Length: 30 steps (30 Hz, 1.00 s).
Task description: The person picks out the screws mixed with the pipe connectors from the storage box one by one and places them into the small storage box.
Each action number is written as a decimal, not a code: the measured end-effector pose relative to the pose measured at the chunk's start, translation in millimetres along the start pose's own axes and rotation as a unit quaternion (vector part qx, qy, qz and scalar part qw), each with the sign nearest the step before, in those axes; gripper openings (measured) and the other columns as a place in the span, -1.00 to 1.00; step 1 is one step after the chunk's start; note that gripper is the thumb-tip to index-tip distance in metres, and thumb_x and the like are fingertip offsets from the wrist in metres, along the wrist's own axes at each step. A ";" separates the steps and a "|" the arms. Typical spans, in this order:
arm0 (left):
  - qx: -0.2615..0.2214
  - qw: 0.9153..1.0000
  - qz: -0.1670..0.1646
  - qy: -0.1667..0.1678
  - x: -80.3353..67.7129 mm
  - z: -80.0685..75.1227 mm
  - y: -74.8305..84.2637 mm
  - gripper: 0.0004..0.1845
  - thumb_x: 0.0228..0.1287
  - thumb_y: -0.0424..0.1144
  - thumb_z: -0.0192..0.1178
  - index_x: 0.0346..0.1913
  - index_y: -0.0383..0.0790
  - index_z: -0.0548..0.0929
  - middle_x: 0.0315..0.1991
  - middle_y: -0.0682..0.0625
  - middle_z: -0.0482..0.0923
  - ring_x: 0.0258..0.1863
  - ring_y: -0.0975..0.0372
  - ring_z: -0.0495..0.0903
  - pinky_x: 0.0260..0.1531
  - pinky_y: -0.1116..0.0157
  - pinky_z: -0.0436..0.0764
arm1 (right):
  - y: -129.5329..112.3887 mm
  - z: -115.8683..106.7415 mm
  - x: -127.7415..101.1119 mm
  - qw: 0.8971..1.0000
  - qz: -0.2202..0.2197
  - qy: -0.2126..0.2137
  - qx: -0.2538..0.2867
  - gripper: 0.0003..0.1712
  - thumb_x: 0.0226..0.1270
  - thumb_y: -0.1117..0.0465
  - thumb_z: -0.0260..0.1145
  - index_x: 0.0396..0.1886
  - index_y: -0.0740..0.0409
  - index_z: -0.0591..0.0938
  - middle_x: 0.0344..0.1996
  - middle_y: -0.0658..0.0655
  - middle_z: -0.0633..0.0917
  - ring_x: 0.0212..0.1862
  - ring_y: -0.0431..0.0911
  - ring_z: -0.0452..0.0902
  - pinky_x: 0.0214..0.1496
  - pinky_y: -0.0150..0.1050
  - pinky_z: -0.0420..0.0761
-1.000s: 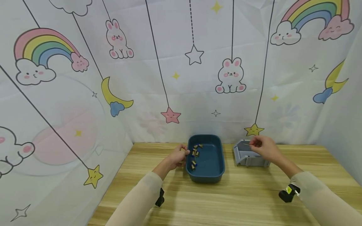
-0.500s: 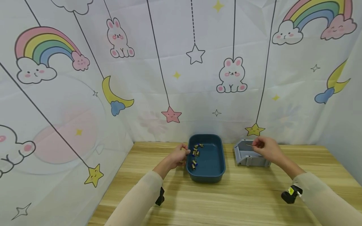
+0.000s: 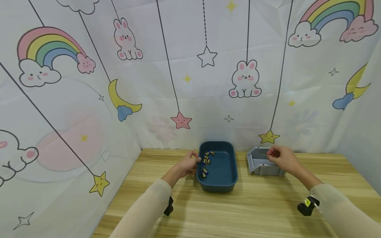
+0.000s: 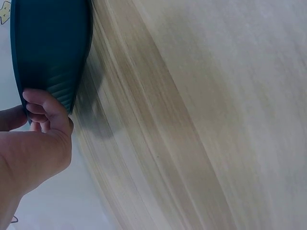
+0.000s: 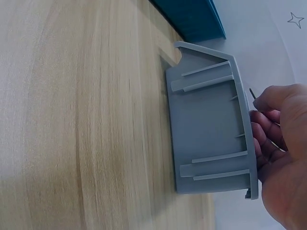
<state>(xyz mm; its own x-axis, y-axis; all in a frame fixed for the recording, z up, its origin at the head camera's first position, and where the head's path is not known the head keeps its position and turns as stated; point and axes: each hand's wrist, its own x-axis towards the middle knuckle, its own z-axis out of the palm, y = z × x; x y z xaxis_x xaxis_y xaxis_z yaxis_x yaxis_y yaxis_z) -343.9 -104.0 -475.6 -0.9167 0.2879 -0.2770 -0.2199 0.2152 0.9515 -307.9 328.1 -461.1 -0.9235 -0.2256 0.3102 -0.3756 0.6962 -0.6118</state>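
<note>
My left hand [image 3: 189,162] grips the left rim of a dark blue plastic tub [image 3: 221,189], thumb on one side of the wall and fingers on the other. Along the tub's left side lie several small brass-coloured pieces [image 3: 206,161] with blue parts. A grey plastic bin [image 3: 268,170] stands to the right of the tub. Over the bin's right part, my right hand [image 3: 282,159] pinches a thin, pin-like rod [image 3: 264,154] between thumb and forefinger, its free end pointing left. In the right wrist view the rod [image 5: 253,93] shows just past the bin's upper edge.
Both containers stand near the back edge of a wood-grain table [image 3: 238,211]. A white cloth backdrop [image 3: 214,105] with printed rabbits, stars and rainbows hangs right behind them and along the left side. A gap of bare tabletop separates tub and bin.
My right hand has shifted slightly right and down over the grey bin, still pinching the rod. The left hand stays on the tub's rim. The head view has moved a little.
</note>
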 end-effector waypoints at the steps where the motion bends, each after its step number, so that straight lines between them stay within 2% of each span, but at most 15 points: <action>1: -0.001 1.000 0.000 0.000 -0.1 0.0 0.2 -0.90 0.71 -0.24 0.01 0.06 -0.13 0.32 -0.44 0.00 0.34 -0.54 0.18 0.31 -0.44 0.20 0.35 | 0.5 0.2 -0.2 1.000 0.001 -0.001 0.000 -0.92 0.42 0.40 0.39 -0.15 0.29 0.69 -0.31 0.08 0.70 -0.27 -0.14 0.58 -0.28 -0.30 0.59; 9: -0.005 1.000 0.000 0.001 0.1 0.6 0.0 -0.90 0.70 -0.24 0.02 0.05 -0.13 0.31 -0.33 -0.05 0.42 -0.53 0.19 0.37 -0.44 0.21 0.38 | 0.5 1.7 -1.9 1.000 0.005 0.003 -0.001 -0.92 0.43 0.36 0.40 -0.16 0.29 0.70 -0.32 0.07 0.71 -0.29 -0.16 0.58 -0.30 -0.29 0.58; 15: -0.007 1.000 -0.002 0.002 0.3 0.3 -0.6 -0.90 0.71 -0.24 0.02 0.03 -0.12 0.31 -0.38 -0.02 0.38 -0.54 0.20 0.34 -0.45 0.23 0.38 | 0.9 2.4 -1.8 1.000 0.006 0.001 -0.002 -0.91 0.43 0.35 0.39 -0.15 0.29 0.70 -0.33 0.06 0.71 -0.29 -0.14 0.58 -0.31 -0.29 0.57; 30: -0.006 1.000 -0.001 0.006 0.6 0.4 0.3 -0.90 0.70 -0.24 0.03 0.04 -0.13 0.32 -0.34 -0.03 0.37 -0.51 0.20 0.35 -0.41 0.22 0.41 | 2.5 2.9 0.3 1.000 0.014 -0.007 -0.009 -0.91 0.45 0.33 0.40 -0.14 0.28 0.71 -0.32 0.06 0.71 -0.27 -0.11 0.60 -0.30 -0.28 0.59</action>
<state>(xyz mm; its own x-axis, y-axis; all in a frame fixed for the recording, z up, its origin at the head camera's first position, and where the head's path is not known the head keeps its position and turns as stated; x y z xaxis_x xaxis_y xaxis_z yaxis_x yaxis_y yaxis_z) -344.4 -103.4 -475.6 -0.9202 0.2757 -0.2780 -0.2266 0.2043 0.9523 -309.4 327.8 -464.6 -0.9346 -0.2156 0.2829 -0.3485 0.7141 -0.6071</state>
